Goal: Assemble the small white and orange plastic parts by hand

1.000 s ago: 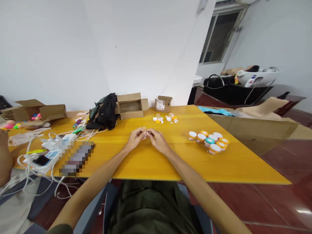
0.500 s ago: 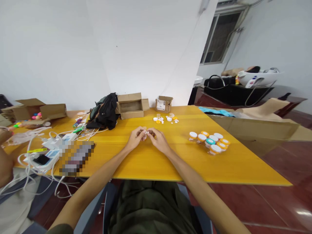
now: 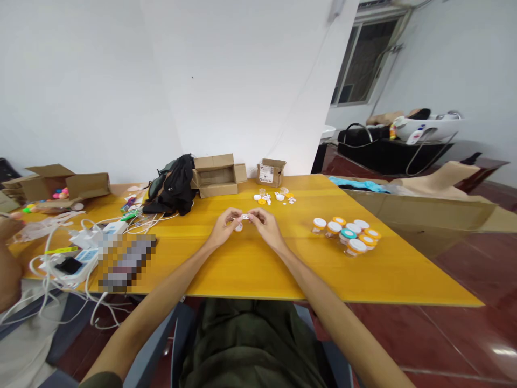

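My left hand (image 3: 223, 226) and my right hand (image 3: 265, 226) meet above the middle of the table. Both have their fingers pinched on a small white plastic piece (image 3: 244, 216), which seems to have holes in it. Just below my left fingertips a small round whitish and clear item (image 3: 239, 228) shows, partly hidden; I cannot tell if the hand touches it. Farther back lie small white and yellow plastic parts (image 3: 262, 202) with clear cups (image 3: 284, 191). Off to the right stands a group of clear jars with white, orange and teal lids (image 3: 350, 235).
An open carton (image 3: 218, 178) and a smaller box (image 3: 271, 173) stand by the wall, beside a black bag (image 3: 172, 186). On the left are power strips with tangled white cables (image 3: 81, 258) and a blurred-out flat object (image 3: 129, 263). Another person's arm (image 3: 8, 269) reaches in at far left.
My hands have moved slightly apart and turned, so the white piece between the fingertips now shows flat. The round item under my left hand is now more visible.
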A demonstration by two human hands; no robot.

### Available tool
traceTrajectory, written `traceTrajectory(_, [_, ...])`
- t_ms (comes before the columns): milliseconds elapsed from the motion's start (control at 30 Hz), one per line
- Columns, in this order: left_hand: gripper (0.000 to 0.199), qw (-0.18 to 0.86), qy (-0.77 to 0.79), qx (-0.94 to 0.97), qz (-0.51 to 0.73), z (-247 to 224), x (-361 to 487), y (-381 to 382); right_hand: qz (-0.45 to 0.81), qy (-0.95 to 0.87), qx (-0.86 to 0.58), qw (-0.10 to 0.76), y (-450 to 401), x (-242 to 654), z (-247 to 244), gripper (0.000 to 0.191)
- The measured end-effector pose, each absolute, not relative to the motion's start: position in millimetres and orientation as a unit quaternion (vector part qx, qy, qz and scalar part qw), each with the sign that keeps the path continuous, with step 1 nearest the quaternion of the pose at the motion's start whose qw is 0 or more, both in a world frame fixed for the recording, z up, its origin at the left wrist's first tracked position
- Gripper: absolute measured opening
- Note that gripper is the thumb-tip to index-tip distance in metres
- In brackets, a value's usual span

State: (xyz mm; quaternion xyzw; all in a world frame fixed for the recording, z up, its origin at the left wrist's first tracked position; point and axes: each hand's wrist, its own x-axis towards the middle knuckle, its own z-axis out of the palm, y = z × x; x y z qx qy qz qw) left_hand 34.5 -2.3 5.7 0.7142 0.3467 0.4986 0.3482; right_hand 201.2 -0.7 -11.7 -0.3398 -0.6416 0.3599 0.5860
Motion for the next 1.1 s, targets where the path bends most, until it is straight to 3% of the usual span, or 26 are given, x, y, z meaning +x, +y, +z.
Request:
traceTrajectory(200, [0.011, 0.223, 0.411, 0.745, 0.475, 0, 18, 17, 0.339, -0.616, -0.375, 0.604, 12, 208, -21, 0.024])
traceTrajectory(400, [0.028, 0.161, 0.396, 0.810, 0.401, -5, 11, 23, 0.347, -0.612, -0.399, 0.588, 21, 207, -31, 0.026])
traceTrajectory(700, [0.036, 0.214, 0.409, 0.787, 0.408, -18, 8, 30, 0.350, -0.622, -0.402, 0.574, 16, 207, -27, 0.023])
traceTrajectory(1000, [0.006, 0.218, 0.405, 0.791, 0.404, -5, 7, 24, 0.364, -0.630, -0.386, 0.568, 9, 206, -21, 0.015])
traceTrajectory(1100, [0.012, 0.227, 0.411, 0.771, 0.430, 1, 8, 21, 0.357, -0.628, -0.382, 0.577, 8, 204, -18, 0.013])
